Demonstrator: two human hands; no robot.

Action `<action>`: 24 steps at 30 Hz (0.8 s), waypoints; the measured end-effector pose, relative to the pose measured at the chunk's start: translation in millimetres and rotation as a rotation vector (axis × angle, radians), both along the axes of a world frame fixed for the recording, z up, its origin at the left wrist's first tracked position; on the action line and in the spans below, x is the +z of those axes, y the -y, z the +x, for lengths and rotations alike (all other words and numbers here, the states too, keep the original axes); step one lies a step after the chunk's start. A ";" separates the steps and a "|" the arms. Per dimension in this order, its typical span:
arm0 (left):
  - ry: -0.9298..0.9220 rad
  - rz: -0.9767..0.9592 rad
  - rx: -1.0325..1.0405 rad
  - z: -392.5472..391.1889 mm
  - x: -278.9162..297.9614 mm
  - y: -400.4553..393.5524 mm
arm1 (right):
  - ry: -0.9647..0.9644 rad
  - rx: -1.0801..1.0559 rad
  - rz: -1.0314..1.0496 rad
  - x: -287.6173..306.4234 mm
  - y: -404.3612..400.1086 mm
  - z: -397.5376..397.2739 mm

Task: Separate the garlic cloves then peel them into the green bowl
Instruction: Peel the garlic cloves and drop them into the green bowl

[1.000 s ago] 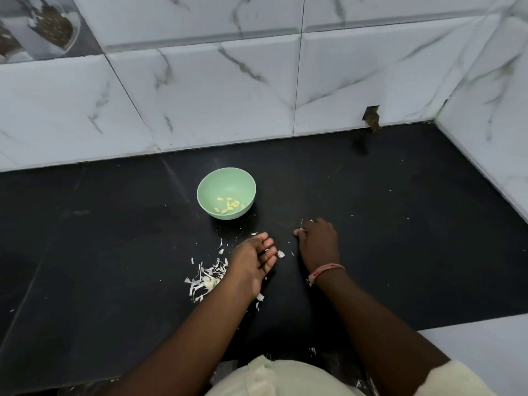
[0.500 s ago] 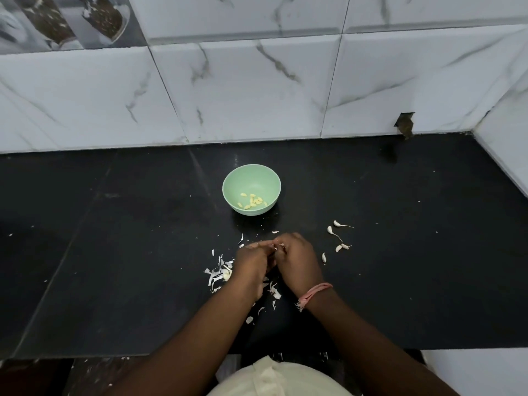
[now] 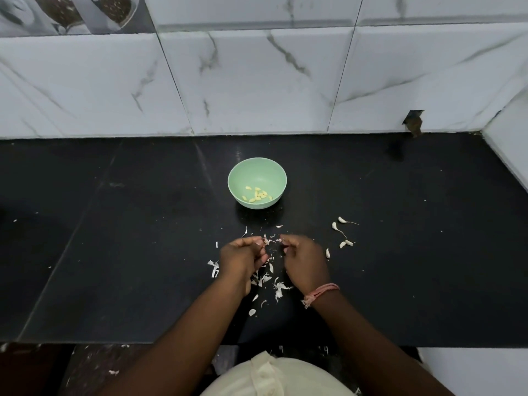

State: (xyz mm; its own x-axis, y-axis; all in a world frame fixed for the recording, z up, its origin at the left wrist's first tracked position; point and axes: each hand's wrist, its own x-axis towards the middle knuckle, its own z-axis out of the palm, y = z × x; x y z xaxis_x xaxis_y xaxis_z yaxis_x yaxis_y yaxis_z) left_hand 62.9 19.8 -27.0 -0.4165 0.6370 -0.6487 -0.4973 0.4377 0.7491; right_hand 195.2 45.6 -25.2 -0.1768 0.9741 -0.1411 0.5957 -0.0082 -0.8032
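While pinching clove (image 3: 267,240) between both hands, am pulling papery skin apart just above counter (image 3: 114,267). Left hand (image 3: 243,257) curling round clove body; right hand (image 3: 304,260) gripping skin end with fingertips. Clove small, light, firm, likely slippery once bare; skin thin, brittle, tearing easily, so best taking hold at tail tip. Unpeeled cloves (image 3: 341,232) lying just right of hands. Green bowl (image 3: 257,167) sitting beyond, holding peeled cloves (image 3: 257,194). Skin scraps (image 3: 265,278) scattering under wrists.
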 end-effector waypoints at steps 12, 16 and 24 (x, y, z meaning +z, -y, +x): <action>0.183 -0.013 -0.182 12.9 19.2 2.9 | 0.077 0.104 0.253 1.2 -0.4 7.4; 0.522 0.093 -0.089 9.5 41.6 -14.6 | 0.123 0.351 0.397 -4.0 14.2 -6.4; 0.165 0.084 0.114 5.0 36.7 -15.8 | 0.200 0.384 0.171 -2.6 10.1 30.8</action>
